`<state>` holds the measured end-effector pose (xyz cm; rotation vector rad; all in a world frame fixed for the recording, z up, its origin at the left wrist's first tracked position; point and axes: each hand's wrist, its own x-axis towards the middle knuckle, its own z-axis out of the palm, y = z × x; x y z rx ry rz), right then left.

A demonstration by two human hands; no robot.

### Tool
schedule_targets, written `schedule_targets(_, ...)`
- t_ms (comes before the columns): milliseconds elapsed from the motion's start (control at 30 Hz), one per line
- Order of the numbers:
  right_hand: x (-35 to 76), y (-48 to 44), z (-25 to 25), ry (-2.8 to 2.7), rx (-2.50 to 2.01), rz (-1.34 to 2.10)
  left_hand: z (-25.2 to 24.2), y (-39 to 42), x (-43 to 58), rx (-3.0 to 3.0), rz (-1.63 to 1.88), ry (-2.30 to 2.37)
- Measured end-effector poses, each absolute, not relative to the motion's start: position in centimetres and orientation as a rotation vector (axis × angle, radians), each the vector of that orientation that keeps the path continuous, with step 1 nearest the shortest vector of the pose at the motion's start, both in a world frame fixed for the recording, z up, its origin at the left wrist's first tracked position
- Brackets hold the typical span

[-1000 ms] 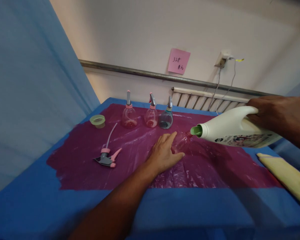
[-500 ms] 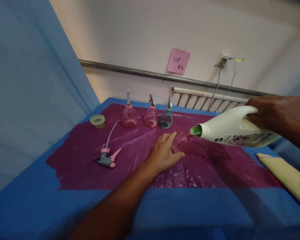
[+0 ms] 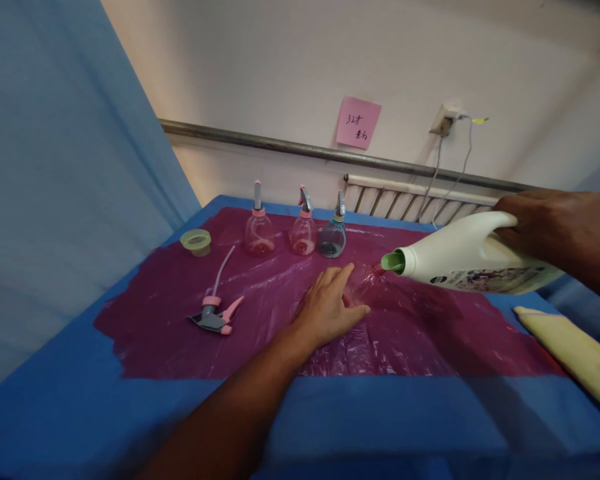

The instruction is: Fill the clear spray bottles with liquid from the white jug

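My right hand (image 3: pixel 560 230) grips the handle end of a white jug (image 3: pixel 473 257), tipped almost level with its green spout (image 3: pixel 393 262) pointing left. The spout sits at the mouth of a small clear bottle (image 3: pixel 363 283) that stands on the purple plastic sheet (image 3: pixel 180 320). My left hand (image 3: pixel 330 307) wraps round that clear bottle from the left, thumb and fingers on either side of it. A reddish tint shows at the bottle's neck under the spout.
Three small spray bottles (image 3: pixel 303 233) stand in a row at the back of the sheet. A loose spray head with tube (image 3: pixel 215 313) and a green cap (image 3: pixel 195 241) lie to the left. A yellow cloth (image 3: pixel 575 353) lies at the right. Blue drapes surround the table.
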<state>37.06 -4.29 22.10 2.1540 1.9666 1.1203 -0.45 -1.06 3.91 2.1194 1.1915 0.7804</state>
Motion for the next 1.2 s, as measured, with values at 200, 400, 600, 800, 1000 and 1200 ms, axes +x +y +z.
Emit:
schedule_targets(200, 37.51, -4.36, 21.94, 1.985, 2.109, 1.164, 4.09, -1.03, -0.37, 2.122, 0.753, 1.208)
schedule_targets(400, 37.20, -4.45, 22.27, 2.001, 2.119, 1.117, 3.90, -1.05, -0.43, 2.126, 0.776, 1.191)
schedule_targets(600, 37.39, -4.47, 22.38, 2.034, 2.124, 1.104, 3.89, -1.02, -0.45, 2.126, 0.775, 1.184)
schedule_targets(800, 37.50, -4.45, 22.28, 2.034, 2.124, 1.124, 3.93, -0.96, -0.41, 2.139, 0.761, 1.193)
schedule_targets(1000, 37.27, -4.50, 22.32, 1.994, 2.119, 1.132, 3.91, -0.97, -0.37, 2.138, 0.756, 1.200)
schedule_targets(1200, 37.22, -4.60, 22.30, 1.968, 2.096, 1.135, 4.06, -1.00, -0.40, 2.133, 0.744, 1.202)
